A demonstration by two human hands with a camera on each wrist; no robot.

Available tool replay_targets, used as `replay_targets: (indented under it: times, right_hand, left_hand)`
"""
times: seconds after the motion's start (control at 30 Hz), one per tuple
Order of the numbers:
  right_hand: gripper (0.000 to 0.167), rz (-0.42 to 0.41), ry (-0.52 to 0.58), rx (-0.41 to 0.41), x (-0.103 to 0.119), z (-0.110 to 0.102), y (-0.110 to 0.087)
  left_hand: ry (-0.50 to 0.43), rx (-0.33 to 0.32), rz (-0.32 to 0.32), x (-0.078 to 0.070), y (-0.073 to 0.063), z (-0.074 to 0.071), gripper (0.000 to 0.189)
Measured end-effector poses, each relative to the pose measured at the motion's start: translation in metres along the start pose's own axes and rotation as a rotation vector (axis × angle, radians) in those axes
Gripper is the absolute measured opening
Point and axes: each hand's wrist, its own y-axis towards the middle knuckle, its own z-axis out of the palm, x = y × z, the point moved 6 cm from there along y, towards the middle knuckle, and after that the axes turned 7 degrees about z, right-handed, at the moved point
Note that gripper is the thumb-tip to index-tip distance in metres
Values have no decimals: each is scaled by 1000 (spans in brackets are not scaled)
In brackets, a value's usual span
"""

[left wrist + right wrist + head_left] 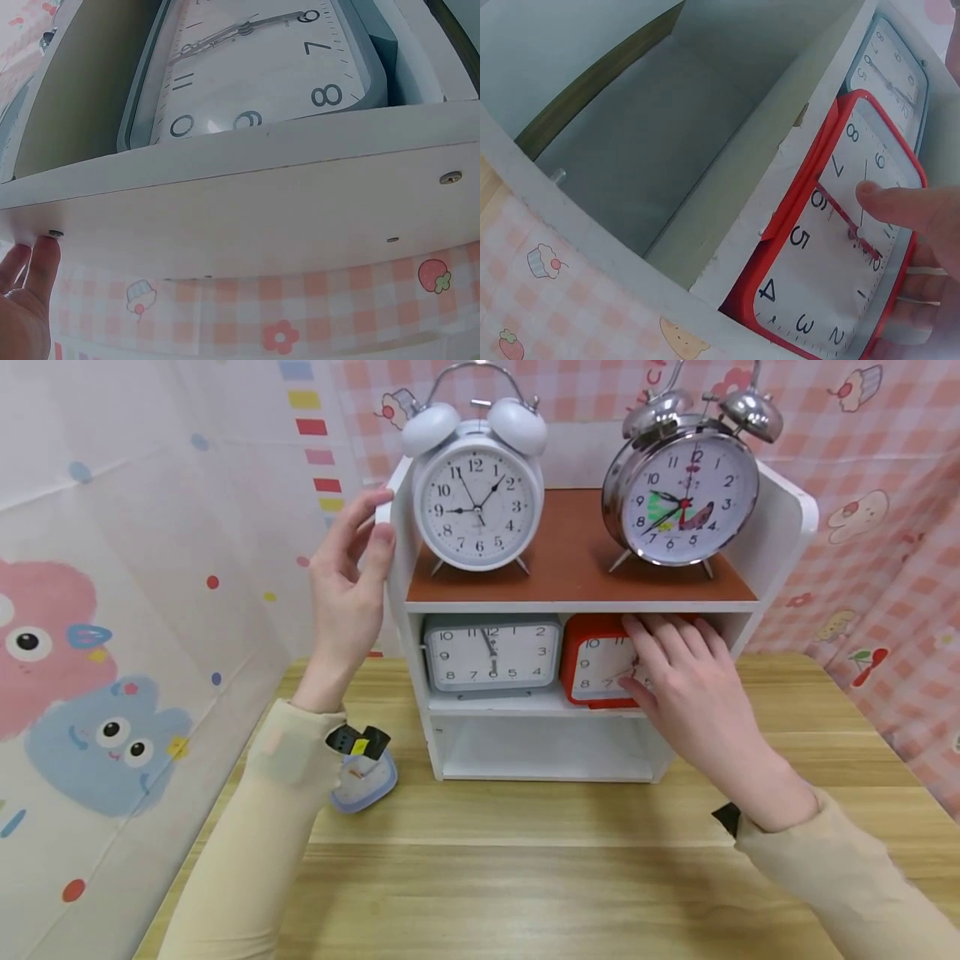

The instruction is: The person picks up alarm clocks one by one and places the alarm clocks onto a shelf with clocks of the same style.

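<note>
A white shelf unit [581,607] with a brown top board stands on the wooden table. My right hand [686,681] holds a red square alarm clock [588,664] at the right of its middle level. In the right wrist view the thumb [900,206] presses on the clock's face and the other fingers lie over its top edge. Beside it sits a grey-blue rectangular clock [492,652]. My left hand [348,585] touches the upper left side panel [247,225] of the shelf with its fingertips, holding nothing.
On the top board stand a white twin-bell alarm clock [478,506] and a silver twin-bell alarm clock [682,497]. A small light-blue clock [365,783] lies on the table [480,877], partly behind the left wrist. Patterned sheets [127,527] hang around the table.
</note>
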Motion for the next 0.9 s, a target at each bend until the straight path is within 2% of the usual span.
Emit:
replay_targets:
  times: [0.67, 0.9]
  right_hand:
    - [62, 65, -38, -44, 3, 9, 4]
    - [62, 75, -44, -27, 3, 12, 5]
  left_hand:
    - [-14, -1, 7, 1, 0, 0, 37]
    - [-11, -2, 12, 2, 0, 0, 37]
